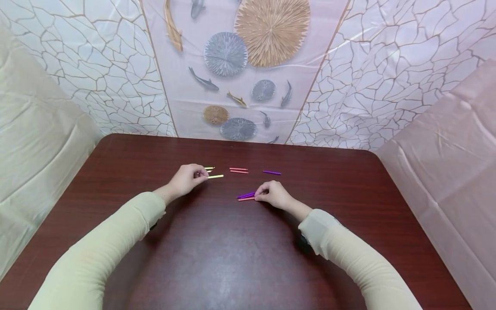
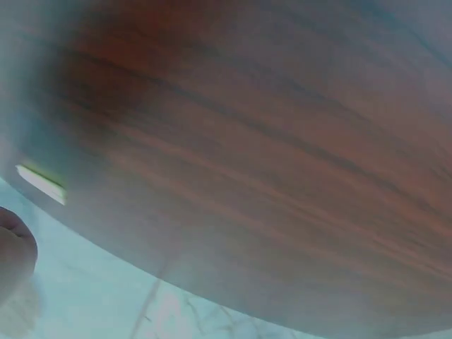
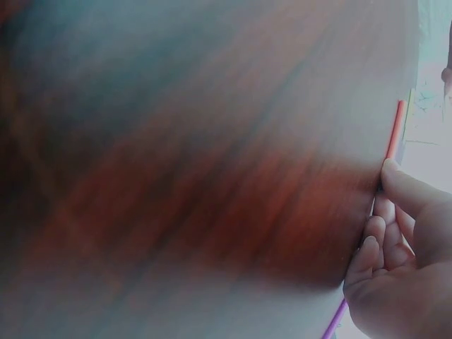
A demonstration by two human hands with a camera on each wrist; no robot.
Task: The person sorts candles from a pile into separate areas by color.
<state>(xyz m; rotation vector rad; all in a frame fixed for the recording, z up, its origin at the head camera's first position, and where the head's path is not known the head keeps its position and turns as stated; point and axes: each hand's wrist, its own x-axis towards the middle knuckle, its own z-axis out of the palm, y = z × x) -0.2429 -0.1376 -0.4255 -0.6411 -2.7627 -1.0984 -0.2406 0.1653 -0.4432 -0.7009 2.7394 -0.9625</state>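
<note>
At the left of the group, my left hand [image 1: 190,178] pinches a yellow colored pencil [image 1: 215,176] by one end; its free part [image 2: 41,185] shows at the edge of the left wrist view. Two other yellow pencils [image 1: 209,168] lie just beyond that hand, partly hidden by it. My right hand [image 1: 274,193] pinches a pink-red pencil [image 1: 246,199] between thumb and fingers, clearest in the right wrist view [image 3: 395,133]. Purple pencils [image 1: 246,195] lie right against it; whether the fingers also hold them I cannot tell. Part of a purple pencil [image 3: 335,321] shows below the hand.
Two pink-red pencils [image 1: 238,170] lie side by side farther back on the dark brown table [image 1: 221,249]. To their right lies a single purple pencil [image 1: 272,172]. A patterned curtain [image 1: 240,86] hangs behind the table's far edge, with pale cloth [image 1: 453,172] at the sides.
</note>
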